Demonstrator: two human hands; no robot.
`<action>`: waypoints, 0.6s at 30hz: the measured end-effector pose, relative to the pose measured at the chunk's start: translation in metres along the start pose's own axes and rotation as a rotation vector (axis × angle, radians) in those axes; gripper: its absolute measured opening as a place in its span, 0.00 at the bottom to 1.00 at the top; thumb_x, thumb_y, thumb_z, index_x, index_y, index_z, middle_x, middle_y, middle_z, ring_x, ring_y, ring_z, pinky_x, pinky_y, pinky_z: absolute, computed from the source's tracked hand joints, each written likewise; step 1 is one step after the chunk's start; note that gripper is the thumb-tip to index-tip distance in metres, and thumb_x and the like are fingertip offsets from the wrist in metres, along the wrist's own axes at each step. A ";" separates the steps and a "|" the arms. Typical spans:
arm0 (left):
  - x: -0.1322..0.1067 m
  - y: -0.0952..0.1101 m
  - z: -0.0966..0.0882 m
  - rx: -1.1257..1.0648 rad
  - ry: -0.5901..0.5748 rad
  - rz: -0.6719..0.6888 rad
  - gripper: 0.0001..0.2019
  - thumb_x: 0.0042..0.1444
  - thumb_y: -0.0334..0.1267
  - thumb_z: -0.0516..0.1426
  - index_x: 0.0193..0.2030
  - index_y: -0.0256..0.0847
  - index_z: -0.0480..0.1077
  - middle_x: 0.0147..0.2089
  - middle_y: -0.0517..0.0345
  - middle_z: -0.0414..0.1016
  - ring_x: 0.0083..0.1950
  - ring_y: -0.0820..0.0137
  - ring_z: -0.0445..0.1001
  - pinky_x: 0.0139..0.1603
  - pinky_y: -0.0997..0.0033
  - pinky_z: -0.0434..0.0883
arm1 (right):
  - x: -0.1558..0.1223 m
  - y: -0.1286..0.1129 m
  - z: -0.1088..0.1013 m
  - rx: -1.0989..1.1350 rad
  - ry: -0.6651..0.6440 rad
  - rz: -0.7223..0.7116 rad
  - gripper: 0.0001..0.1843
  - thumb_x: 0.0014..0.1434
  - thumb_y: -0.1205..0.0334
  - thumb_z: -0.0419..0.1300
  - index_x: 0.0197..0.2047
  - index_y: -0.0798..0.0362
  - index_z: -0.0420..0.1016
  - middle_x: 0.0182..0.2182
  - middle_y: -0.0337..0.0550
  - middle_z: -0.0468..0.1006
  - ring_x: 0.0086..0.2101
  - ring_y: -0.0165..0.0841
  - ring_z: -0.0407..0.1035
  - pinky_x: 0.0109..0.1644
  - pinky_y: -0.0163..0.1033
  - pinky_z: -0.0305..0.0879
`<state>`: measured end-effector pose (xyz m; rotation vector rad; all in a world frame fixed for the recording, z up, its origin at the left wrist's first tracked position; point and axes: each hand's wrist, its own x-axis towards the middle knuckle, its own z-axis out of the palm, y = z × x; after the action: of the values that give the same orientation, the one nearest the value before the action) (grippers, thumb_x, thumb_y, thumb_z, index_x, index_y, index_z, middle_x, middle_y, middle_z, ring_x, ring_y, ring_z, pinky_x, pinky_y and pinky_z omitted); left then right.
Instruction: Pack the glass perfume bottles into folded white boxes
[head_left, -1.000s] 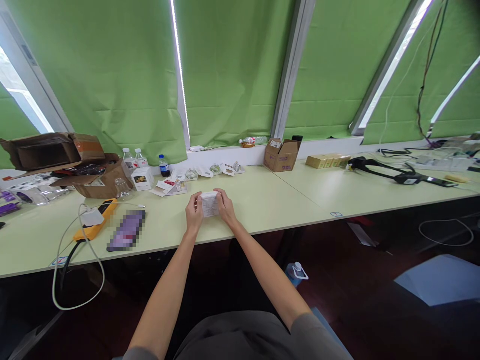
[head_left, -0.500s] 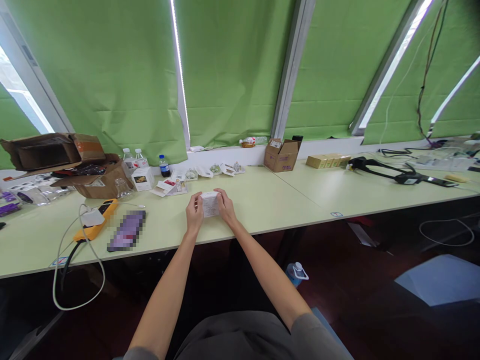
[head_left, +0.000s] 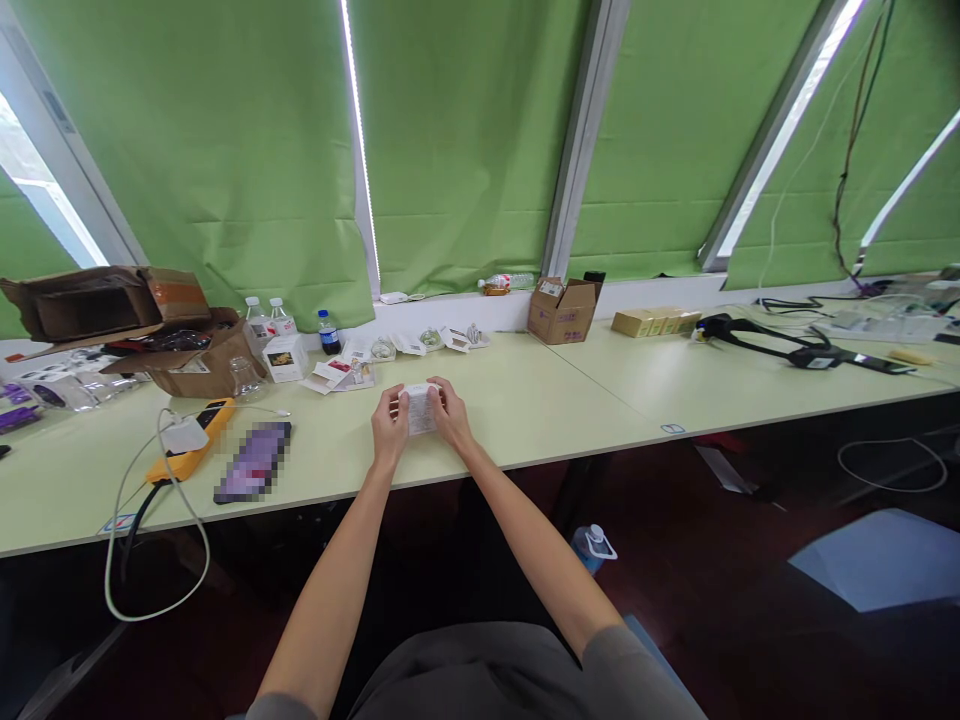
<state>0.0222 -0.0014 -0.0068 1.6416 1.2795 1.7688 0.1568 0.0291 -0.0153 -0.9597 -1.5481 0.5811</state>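
Observation:
A small white box (head_left: 421,414) with fine print on its face is held upright between both hands, near the front edge of the pale table (head_left: 517,420). My left hand (head_left: 389,425) grips its left side, thumb on the printed face. On the opposite side my right hand (head_left: 450,412) has its fingers wrapped around the edge, thumb likewise on the face. Behind the hands lie opened white packages (head_left: 346,374) with clear glass-like pieces in or beside them. The box's back is hidden.
A pixelated phone-like object (head_left: 253,462) and a yellow power strip (head_left: 191,442) with a looping white cable are to the left. Cardboard boxes (head_left: 196,372) and a blue-capped bottle (head_left: 328,333) stand behind. A smaller carton (head_left: 562,312) and black headgear (head_left: 772,341) sit rightward.
Both thumbs have shifted slightly inward on the printed face of the white box. The hands and box otherwise stay in the same place.

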 end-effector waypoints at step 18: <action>-0.001 0.002 0.000 0.006 -0.014 -0.007 0.20 0.60 0.52 0.51 0.52 0.42 0.68 0.47 0.51 0.75 0.41 0.68 0.74 0.39 0.69 0.71 | -0.001 -0.007 -0.001 0.013 0.012 0.021 0.23 0.63 0.44 0.45 0.52 0.49 0.67 0.33 0.42 0.75 0.30 0.32 0.68 0.33 0.35 0.64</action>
<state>0.0232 -0.0035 -0.0055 1.6484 1.2838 1.7480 0.1564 0.0242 -0.0094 -0.9690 -1.5236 0.5980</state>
